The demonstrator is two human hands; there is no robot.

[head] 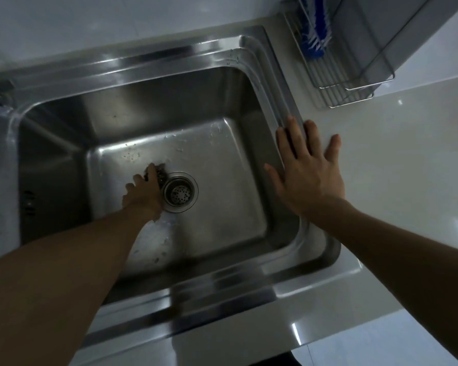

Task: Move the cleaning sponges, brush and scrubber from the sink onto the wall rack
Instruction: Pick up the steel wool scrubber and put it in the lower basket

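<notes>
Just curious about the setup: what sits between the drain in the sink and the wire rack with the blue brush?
In the head view, between the drain and the wire rack lie bare sink floor, the sink's stepped right rim and some white counter; the right hand rests nearby.

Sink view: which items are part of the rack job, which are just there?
Job:
- left hand on scrubber
- blue brush in wall rack
- sink

Not job:
- drain strainer
- countertop, right hand flat across sink edge
</notes>
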